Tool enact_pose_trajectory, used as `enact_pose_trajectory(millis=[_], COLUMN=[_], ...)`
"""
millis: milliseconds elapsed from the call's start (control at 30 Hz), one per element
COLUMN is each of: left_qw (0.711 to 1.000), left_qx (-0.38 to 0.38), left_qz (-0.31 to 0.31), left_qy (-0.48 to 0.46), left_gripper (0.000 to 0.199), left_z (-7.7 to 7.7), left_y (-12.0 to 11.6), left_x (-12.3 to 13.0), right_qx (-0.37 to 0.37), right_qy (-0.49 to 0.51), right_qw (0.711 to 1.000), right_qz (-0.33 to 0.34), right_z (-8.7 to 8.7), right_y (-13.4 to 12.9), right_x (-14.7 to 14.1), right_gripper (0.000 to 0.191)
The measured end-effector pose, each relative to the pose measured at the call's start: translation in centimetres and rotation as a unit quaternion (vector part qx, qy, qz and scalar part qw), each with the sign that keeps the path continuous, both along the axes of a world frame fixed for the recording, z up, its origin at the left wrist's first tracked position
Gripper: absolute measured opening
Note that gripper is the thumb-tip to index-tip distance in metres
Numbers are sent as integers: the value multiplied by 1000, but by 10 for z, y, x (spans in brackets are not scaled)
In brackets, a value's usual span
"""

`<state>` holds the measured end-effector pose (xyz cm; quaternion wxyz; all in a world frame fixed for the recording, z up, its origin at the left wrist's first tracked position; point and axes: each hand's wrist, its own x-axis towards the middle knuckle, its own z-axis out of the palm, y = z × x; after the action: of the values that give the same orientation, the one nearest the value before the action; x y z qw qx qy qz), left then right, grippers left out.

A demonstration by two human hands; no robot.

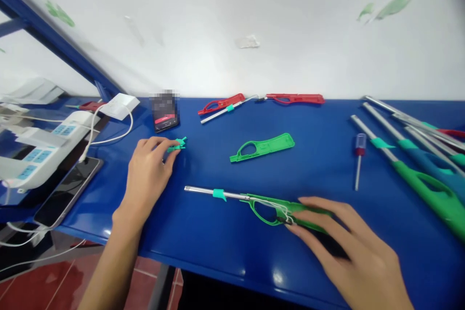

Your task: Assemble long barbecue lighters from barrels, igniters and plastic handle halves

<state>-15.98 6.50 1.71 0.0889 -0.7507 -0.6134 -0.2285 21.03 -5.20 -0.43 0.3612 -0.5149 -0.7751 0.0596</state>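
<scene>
Between the thumb and fingers of my left hand point(150, 162) is a small teal plastic piece point(177, 145), just above the blue table. My right hand point(348, 242) grips the handle end of an opened green lighter half point(267, 210), and its fingertips touch thin white wires and a small black part. From that half a metal lighter tube point(201, 190) with a teal clip point(219, 194) points left. Farther back, between the hands, lies another green lighter half point(263, 147) with its hollow side up. Some of the lighter half under my right hand is hidden.
Two red lighter halves point(296, 99) and a metal tube point(222, 112) lie by the wall. At right are a screwdriver point(359, 155) and several long-tubed lighters point(425, 189). Phones point(69, 193), a white power strip point(47, 150) and cables occupy the left side.
</scene>
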Motion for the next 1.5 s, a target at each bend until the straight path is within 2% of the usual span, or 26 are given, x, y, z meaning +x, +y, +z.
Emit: enact_pose_trajectory(millis=[167, 267, 333, 467, 600, 733, 1000, 1267, 1500], left_qw=[996, 987, 978, 947, 921, 907, 879, 838, 807], left_qx=[39, 32, -9, -97, -136, -149, -184, -238, -264], left_qz=[10, -4, -35, -119, -141, -128, -95, -3, -2], left_qy=[-77, -154, -206, -282, -336, -372, -430, -492, -528], left_gripper=[15, 10, 11, 20, 22, 22, 20, 2, 10], left_z=[17, 28, 31, 24, 12, 7, 9, 16, 16], left_y=[-19, -39, -54, -78, -89, -95, -96, -102, -101], left_x=[18, 47, 69, 110, 133, 143, 146, 153, 153], right_qx=[-9, -9, -8, -9, -13, -4, 4, -15, -20], right_qy=[2, 4, 3, 2, -1, 11, 40, 59, 63], right_qw=[1000, 1000, 1000, 1000, 1000, 1000, 999, 998, 998], right_qz=[21, 21, 19, 16, 27, 25, 4, 8, 14], right_z=[2, 3, 3, 3, 2, 3, 6, 6, 6], right_y=[0, 0, 0, 0, 2, 3, 4, 3, 5], right_x=[2, 3, 3, 1, 1, 1, -4, -5, -6], right_gripper=[16, 16, 15, 12, 13, 12, 10, 7, 8])
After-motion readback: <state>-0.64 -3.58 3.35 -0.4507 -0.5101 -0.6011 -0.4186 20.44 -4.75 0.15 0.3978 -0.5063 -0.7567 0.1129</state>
